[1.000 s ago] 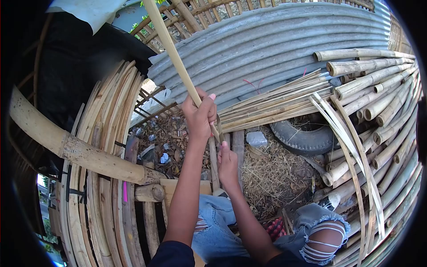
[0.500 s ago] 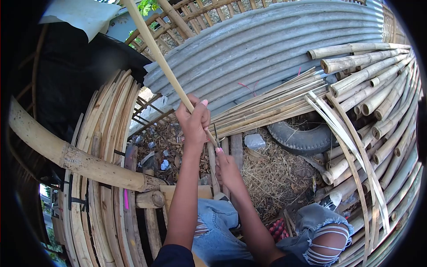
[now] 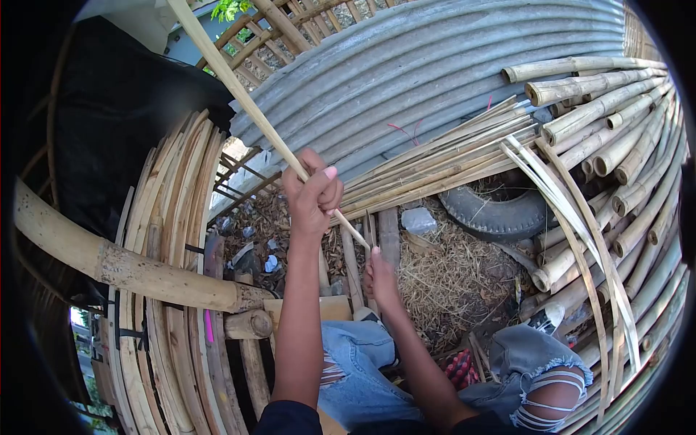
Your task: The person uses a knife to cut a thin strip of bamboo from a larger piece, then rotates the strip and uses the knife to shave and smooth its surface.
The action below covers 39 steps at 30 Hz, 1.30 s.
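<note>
A long pale bamboo strip [image 3: 239, 90] slants from the upper left down to the middle of the view. My left hand [image 3: 313, 194] is closed round it, partway along. Lower down and to the right, my right hand [image 3: 380, 277] is closed near the strip's lower end. A thin dark blade [image 3: 372, 230] rises beside the strip just above my right hand; its handle is hidden in the fingers.
Split bamboo strips [image 3: 170, 196] stand at left, behind a thick bamboo pole [image 3: 167, 279]. More strips [image 3: 442, 163] lie before corrugated metal sheeting [image 3: 435, 72]. A tire [image 3: 496, 217] lies near bamboo poles [image 3: 594, 116] stacked at right.
My right hand has moved down and slightly right, further from my left hand, exposing more of the strip between them. The strip's upper part has swung left.
</note>
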{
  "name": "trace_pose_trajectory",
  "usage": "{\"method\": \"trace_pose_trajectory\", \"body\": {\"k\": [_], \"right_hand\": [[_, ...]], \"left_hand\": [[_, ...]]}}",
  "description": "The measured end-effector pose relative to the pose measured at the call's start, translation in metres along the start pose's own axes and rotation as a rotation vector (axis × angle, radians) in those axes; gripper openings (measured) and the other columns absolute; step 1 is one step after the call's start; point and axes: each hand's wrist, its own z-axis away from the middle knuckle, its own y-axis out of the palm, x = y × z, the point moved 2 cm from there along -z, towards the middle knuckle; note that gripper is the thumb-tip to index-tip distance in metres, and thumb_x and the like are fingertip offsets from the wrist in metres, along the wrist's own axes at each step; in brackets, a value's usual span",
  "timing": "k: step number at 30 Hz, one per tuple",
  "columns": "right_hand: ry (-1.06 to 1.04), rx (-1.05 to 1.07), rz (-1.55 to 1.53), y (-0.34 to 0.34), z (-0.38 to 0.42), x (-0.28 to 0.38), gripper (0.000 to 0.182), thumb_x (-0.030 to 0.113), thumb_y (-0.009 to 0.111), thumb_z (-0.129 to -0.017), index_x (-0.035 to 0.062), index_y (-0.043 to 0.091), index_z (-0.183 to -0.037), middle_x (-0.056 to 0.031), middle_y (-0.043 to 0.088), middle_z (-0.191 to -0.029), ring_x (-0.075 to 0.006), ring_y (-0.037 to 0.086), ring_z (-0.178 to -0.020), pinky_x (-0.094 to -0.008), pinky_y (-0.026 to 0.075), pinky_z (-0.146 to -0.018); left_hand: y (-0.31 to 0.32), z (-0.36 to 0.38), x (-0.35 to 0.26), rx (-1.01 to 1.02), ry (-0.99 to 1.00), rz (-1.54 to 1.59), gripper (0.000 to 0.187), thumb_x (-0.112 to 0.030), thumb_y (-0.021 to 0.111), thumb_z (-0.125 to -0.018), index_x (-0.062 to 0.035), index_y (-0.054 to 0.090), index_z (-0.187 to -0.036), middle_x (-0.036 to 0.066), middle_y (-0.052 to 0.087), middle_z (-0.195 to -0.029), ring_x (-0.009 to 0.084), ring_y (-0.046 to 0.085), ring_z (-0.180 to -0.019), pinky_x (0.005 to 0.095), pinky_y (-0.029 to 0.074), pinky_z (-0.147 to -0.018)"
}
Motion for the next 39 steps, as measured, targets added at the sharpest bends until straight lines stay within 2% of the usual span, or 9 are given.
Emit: {"method": "trace_pose_trajectory", "body": {"k": [8,11,17,20,23,26,28,35,39], "right_hand": [[-0.205,-0.069,0.145,0.024,0.010,0.011,0.049,0.043,0.033,-0.095,0.0121,0.032,-0.058,0.0045,0.027,-0.045,-0.0066,0.028,-0.037,-0.0245,0.022,-0.035],[0.173,0.107,-0.134,0.022,0.022,0.030,0.049,0.040,0.034,-0.096,0.0093,0.035,-0.057,0.0024,0.032,-0.046,-0.0087,0.032,-0.040,-0.0265,0.025,-0.039],[-0.550,-0.190,0.509,0.044,0.039,0.047,0.052,0.043,0.035,-0.094,0.0031,0.047,-0.063,-0.0020,0.036,-0.046,-0.0128,0.044,-0.042,-0.0297,0.034,-0.042],[-0.260,-0.174,0.643,0.000,0.001,0.014,0.053,0.041,0.034,-0.094,-0.0011,0.051,-0.068,-0.0101,0.042,-0.047,-0.0238,0.049,-0.046,-0.0351,0.039,-0.047],[0.209,0.046,0.326,-0.005,0.015,0.042,0.051,0.044,0.036,-0.094,0.0062,0.040,-0.060,0.0003,0.034,-0.047,-0.0099,0.035,-0.040,-0.0271,0.029,-0.040],[-0.015,0.205,0.117,0.032,0.041,0.059,0.051,0.044,0.036,-0.094,0.0085,0.038,-0.057,0.0028,0.031,-0.047,-0.0090,0.031,-0.037,-0.0273,0.026,-0.038],[-0.326,-0.090,0.265,0.037,0.029,0.038,0.051,0.044,0.036,-0.094,0.0116,0.035,-0.055,0.0061,0.026,-0.046,-0.0071,0.027,-0.034,-0.0268,0.021,-0.034],[-0.163,-0.001,0.246,0.027,0.011,0.031,0.052,0.043,0.039,-0.093,0.0089,0.038,-0.053,0.0051,0.030,-0.045,-0.0071,0.027,-0.039,-0.0265,0.022,-0.038],[-0.426,-0.055,0.310,0.046,0.053,0.071,0.055,0.037,0.039,-0.094,-0.0002,0.041,-0.054,-0.0025,0.031,-0.044,-0.0137,0.032,-0.043,-0.0340,0.028,-0.043]], "left_hand": [[-0.001,0.003,0.005,0.151,-0.080,0.162,0.022,-0.002,0.052,-0.076,-0.0073,0.034,-0.064,-0.006,0.022,-0.044,0.0027,0.017,-0.033,0.0200,0.016,-0.031],[-0.009,0.000,-0.001,0.149,-0.077,0.170,0.021,-0.002,0.047,-0.076,-0.0080,0.032,-0.063,-0.005,0.022,-0.042,0.0033,0.016,-0.032,0.0204,0.015,-0.031],[0.003,0.002,0.005,0.181,-0.075,0.160,0.020,-0.002,0.047,-0.076,-0.0077,0.032,-0.065,-0.005,0.022,-0.042,0.0040,0.015,-0.032,0.0214,0.015,-0.030],[-0.003,0.003,-0.003,0.200,-0.072,0.148,0.020,-0.005,0.048,-0.077,-0.0090,0.033,-0.065,-0.006,0.022,-0.041,0.0041,0.016,-0.031,0.0211,0.015,-0.031],[-0.004,0.001,-0.004,0.317,-0.081,0.146,0.020,-0.008,0.049,-0.077,-0.0104,0.034,-0.064,-0.007,0.023,-0.038,0.0036,0.017,-0.029,0.0217,0.015,-0.030],[0.012,0.005,0.003,0.340,-0.103,0.148,0.020,-0.008,0.049,-0.077,-0.0103,0.034,-0.064,-0.007,0.022,-0.038,0.0039,0.017,-0.029,0.0216,0.015,-0.030],[0.022,0.005,0.005,0.377,-0.105,0.117,0.020,-0.007,0.049,-0.077,-0.0101,0.034,-0.064,-0.007,0.022,-0.039,0.0040,0.017,-0.029,0.0214,0.015,-0.030],[0.002,-0.002,0.002,0.181,-0.031,0.058,0.023,-0.009,0.048,-0.082,-0.0124,0.030,-0.067,-0.006,0.023,-0.039,0.0041,0.017,-0.028,0.0196,0.019,-0.029],[0.013,0.000,0.007,0.152,-0.027,-0.017,0.023,-0.009,0.047,-0.083,-0.0126,0.029,-0.069,-0.006,0.022,-0.040,0.0046,0.017,-0.030,0.0200,0.019,-0.031]]}}
